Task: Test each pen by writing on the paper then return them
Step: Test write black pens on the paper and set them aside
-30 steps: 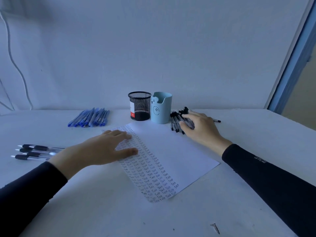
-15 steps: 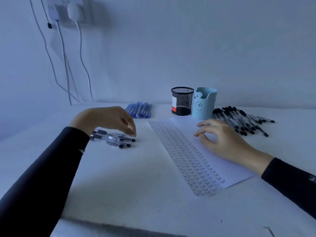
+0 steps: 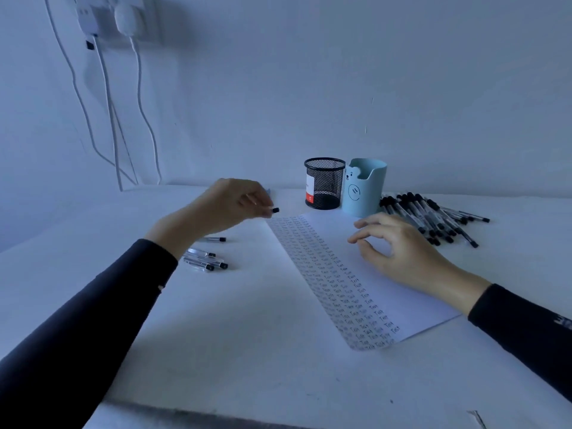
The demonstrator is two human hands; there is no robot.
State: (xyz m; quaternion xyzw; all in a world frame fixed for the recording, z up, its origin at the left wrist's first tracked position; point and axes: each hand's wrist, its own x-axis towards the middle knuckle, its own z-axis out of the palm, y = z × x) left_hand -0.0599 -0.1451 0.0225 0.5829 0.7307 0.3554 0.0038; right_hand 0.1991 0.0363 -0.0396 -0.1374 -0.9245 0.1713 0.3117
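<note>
My left hand [image 3: 230, 204] is raised above the table and grips a black-capped pen [image 3: 274, 209], of which only the tip shows past my fingers. Below my wrist lie three clear pens with black caps [image 3: 206, 258]. The white paper [image 3: 346, 274], with columns of written words down its left side, lies in the middle. My right hand [image 3: 399, 252] rests on the paper with fingers loosely curled and holds nothing. A heap of several black-capped pens [image 3: 430, 215] lies at the right, behind my right hand.
A black mesh pen cup [image 3: 324, 184] and a light blue bear-faced holder [image 3: 365, 187] stand at the back of the white table [image 3: 247, 351] against the wall. White cables [image 3: 139, 113] hang from wall plugs at the upper left. A small screw [image 3: 478, 418] lies at the front right.
My left hand has lifted from the small pen group with one pen and moved right toward the paper. My right hand stays on the paper. The camera has moved slightly.
</note>
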